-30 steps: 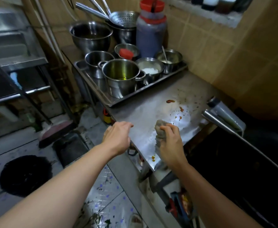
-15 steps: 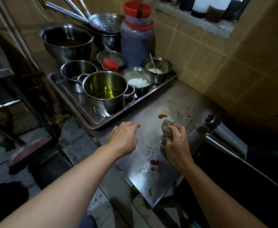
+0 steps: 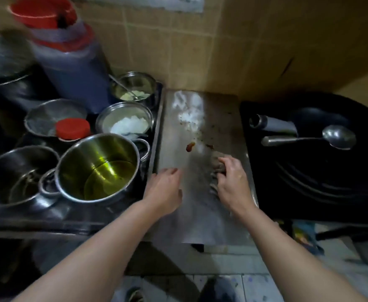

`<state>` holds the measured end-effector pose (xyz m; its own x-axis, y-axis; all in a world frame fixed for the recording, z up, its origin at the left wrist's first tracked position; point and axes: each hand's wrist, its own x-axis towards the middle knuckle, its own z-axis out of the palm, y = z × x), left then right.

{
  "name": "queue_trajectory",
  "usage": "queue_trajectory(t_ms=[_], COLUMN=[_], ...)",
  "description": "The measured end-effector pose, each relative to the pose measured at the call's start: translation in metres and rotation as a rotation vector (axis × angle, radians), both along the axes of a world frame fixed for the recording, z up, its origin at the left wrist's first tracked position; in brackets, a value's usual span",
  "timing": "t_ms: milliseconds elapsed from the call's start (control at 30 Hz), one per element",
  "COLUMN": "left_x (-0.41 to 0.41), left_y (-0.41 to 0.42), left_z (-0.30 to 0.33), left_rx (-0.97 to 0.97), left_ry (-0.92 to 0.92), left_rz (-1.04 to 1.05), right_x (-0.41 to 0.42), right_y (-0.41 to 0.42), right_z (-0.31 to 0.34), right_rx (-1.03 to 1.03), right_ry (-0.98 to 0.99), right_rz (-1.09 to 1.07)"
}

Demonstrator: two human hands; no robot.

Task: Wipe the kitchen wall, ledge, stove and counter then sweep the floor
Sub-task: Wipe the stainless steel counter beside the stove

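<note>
Head view: right hand (image 3: 233, 182) gripping rag (image 3: 217, 165).

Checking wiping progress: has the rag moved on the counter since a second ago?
Yes. The rag under the right hand went from the counter's near edge toward the wall, now just short of the red stain.

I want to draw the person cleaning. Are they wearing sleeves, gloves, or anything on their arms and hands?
No. Both forearms are bare as far as the picture shows, with no sleeves. The left hand and right hand have no gloves, and no watch, bracelet or ring is visible.
</note>
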<state>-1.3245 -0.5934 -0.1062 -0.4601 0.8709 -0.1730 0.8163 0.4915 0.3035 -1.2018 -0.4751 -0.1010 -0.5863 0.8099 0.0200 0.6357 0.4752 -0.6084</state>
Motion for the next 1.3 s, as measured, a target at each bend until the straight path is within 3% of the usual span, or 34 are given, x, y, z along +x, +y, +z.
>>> queue_trajectory(t_ms=[367, 667, 1100, 1300], left_x=[0.012, 0.008, -0.002, -0.003], left_y=[0.034, 0.049, 0.027, 0.035], left_z=[-0.014, -0.029, -0.048, -0.059], left_rx=[0.003, 0.020, -0.014, -0.006], left_ry=[-0.029, -0.020, -0.022, 0.019], left_rz=[-0.300, -0.321, -0.427, -0.453], right_x=[0.053, 0.051, 0.068, 0.073], right_y=[-0.025, -0.015, -0.079, -0.072], right_z=[-0.015, -0.024, -0.041, -0.055], right_rx=[-0.088, -0.115, -0.097, -0.028], right_ry=[-0.031, -0.047, -0.048, -0.044], right_rz=[-0.357, -0.447, -0.703, -0.750])
